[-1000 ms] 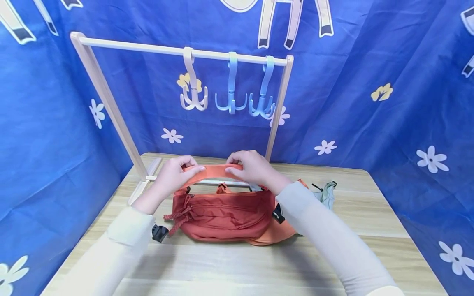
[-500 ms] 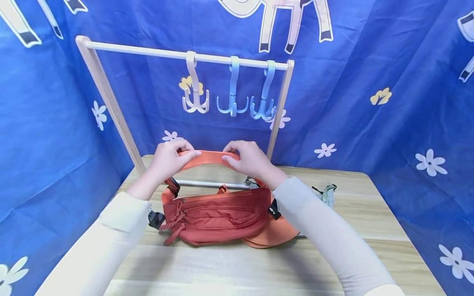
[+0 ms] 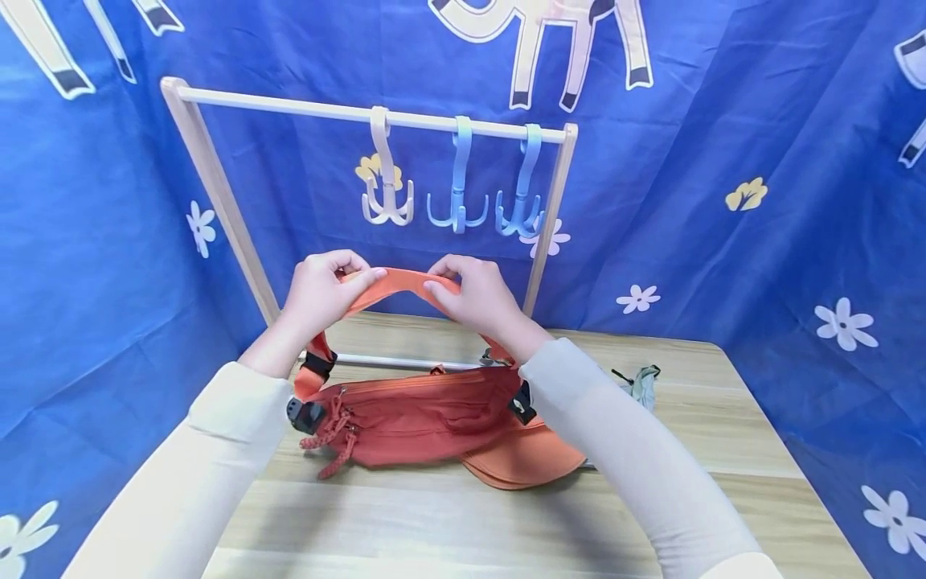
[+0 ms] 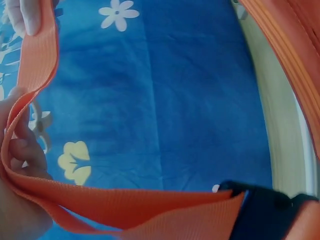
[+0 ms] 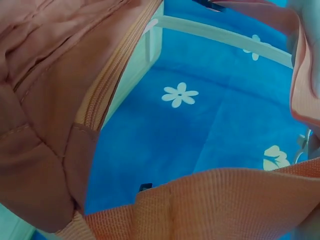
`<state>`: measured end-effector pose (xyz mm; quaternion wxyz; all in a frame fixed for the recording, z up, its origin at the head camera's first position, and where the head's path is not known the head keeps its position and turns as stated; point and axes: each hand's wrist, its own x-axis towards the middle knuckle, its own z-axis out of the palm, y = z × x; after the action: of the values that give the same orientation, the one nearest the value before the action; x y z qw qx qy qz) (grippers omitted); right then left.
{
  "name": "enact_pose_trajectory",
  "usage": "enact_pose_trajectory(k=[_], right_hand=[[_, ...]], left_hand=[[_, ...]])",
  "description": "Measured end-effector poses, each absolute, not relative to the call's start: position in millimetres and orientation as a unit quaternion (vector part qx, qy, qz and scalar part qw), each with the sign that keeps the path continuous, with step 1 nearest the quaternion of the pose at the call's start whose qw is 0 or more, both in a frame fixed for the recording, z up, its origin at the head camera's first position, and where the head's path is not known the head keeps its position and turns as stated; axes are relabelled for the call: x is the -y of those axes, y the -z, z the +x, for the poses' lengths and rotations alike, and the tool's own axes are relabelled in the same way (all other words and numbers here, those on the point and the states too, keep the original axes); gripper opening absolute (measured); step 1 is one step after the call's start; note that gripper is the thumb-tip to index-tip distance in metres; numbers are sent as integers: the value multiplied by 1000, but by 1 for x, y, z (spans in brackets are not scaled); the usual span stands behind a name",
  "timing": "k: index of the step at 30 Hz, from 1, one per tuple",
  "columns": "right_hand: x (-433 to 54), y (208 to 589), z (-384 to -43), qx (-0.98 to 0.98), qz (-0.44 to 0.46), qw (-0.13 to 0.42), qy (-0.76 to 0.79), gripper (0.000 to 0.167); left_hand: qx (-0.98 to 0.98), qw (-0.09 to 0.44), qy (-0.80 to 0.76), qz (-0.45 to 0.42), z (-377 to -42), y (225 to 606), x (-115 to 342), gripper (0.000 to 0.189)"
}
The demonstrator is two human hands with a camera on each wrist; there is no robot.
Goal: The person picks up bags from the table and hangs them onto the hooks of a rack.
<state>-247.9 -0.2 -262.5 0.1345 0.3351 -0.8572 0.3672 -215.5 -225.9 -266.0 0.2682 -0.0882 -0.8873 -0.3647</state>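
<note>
A red waist bag [image 3: 427,418] with an orange strap [image 3: 405,280] hangs tilted below both hands, its left end with dangling cord pulls nearer me. My left hand [image 3: 321,293] pinches the strap between thumb and fingers. A short way to the right, my right hand [image 3: 477,297] pinches the same strap, so it arches between them. In the left wrist view the strap [image 4: 40,55] loops through the left hand [image 4: 25,160] down to a black buckle [image 4: 265,215]. The bag's zipper [image 5: 117,67] shows in the right wrist view.
Behind the hands stands a wooden rack whose rail [image 3: 289,104] carries a white hook [image 3: 387,177] and two blue hooks [image 3: 459,181]. An orange cap [image 3: 524,458] lies on the table [image 3: 405,523], partly under the bag. A pale green cloth item [image 3: 642,386] lies to the right.
Both hands have risen, drawing the strap up into a higher arch. The bag has tilted and shifted slightly left, showing more of the orange cap.
</note>
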Motion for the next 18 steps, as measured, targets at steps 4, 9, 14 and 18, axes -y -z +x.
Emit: enact_pose_trajectory(k=[4, 9, 14, 18], right_hand=[[6, 256, -245, 853, 320, 140, -389, 11], [14, 251, -244, 840, 316, 165, -408, 13], [24, 247, -247, 825, 323, 196, -420, 14], [33, 242, -247, 818, 320, 206, -432, 15]], left_hand=[[884, 267, 379, -62, -214, 258, 226, 37], [873, 279, 398, -43, -214, 251, 227, 39], [862, 292, 413, -26, -216, 245, 231, 41], [857, 300, 420, -8, -216, 237, 234, 42]])
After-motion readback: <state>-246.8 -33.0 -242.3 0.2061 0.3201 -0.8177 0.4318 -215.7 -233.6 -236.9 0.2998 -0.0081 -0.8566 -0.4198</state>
